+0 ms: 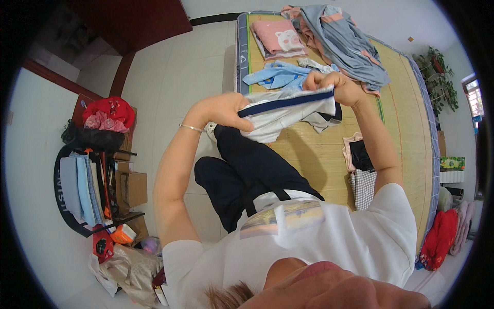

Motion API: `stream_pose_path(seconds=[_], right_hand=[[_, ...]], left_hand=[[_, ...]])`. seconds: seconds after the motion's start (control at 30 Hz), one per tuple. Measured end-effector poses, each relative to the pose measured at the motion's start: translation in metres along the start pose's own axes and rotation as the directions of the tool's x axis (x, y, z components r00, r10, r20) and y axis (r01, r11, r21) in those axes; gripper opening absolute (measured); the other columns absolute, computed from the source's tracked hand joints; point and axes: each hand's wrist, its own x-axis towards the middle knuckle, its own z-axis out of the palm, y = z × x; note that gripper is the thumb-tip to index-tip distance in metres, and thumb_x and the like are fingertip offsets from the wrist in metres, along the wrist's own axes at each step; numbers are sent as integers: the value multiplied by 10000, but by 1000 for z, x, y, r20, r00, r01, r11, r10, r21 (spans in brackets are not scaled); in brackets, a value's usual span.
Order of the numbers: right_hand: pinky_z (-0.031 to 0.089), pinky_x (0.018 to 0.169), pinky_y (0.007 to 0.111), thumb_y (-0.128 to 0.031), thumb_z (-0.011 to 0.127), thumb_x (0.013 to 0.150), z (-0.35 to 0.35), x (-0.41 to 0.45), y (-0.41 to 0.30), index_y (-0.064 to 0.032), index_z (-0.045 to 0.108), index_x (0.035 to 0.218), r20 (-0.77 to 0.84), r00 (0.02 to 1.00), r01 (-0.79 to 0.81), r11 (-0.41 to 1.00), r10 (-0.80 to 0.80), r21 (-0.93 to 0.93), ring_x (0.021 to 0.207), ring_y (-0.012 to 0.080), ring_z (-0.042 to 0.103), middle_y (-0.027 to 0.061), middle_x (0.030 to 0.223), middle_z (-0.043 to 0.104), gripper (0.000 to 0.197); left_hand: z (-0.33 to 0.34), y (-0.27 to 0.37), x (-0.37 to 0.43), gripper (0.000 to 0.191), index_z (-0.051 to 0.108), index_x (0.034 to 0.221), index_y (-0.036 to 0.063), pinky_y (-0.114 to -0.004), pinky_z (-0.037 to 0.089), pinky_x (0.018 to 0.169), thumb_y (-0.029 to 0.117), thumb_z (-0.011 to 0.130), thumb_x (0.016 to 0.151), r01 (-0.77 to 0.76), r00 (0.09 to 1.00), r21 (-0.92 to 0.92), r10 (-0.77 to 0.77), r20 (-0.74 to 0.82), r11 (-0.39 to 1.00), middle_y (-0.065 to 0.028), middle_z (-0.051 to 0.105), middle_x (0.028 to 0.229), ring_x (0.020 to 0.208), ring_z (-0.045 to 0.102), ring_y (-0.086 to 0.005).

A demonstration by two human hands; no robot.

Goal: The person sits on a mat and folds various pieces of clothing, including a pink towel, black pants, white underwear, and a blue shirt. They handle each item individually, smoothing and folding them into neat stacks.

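Observation:
A white garment with a navy band [285, 104] is stretched between my two hands above the edge of the bed. My left hand [222, 110] pinches one end of the band, thumb underneath. At the other end, my right hand [343, 89] grips the cloth with bent fingers. Partly hidden behind it lies a grey-and-dark garment [326, 123] on the woven mat [409, 162]. Just beyond my hands is a crumpled light-blue garment [278, 74]. Near my right forearm lie a pink-and-black garment [361, 154] and a checked cloth [362, 189], partly covered by my arm.
At the bed's far end are a folded pink textile [276, 36] and a bunched grey-and-pink blanket [339, 46]. A rack [61, 166] with folded fabrics [79, 189] stands left, beside a cardboard box [133, 189]. Red clothing [440, 235] sits beyond the bed's right edge.

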Motion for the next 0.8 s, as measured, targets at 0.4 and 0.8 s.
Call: stream_pose_path(seconds=[0.4,0.8], right_hand=[[374,916,378,89,508,672,-5,-1,9,-10,586,817,-61,991,23,607,-117,-794,1057,310,494,114,1077,541,192],[431,877,344,91,485,656,54,-47,144,-79,534,1105,-622,761,-223,825,-186,-519,1068,302,506,140,1184,498,483]], left_hand=[[15,-10,21,184,635,826,109,-446,266,1022,33,540,689,108,767,552,284,-576,827,-64,609,965,1031,525,-204],[128,-55,92,189,630,910,52,-437,472,679,57,531,750,338,656,246,-40,-754,908,-173,522,943,782,568,-359]])
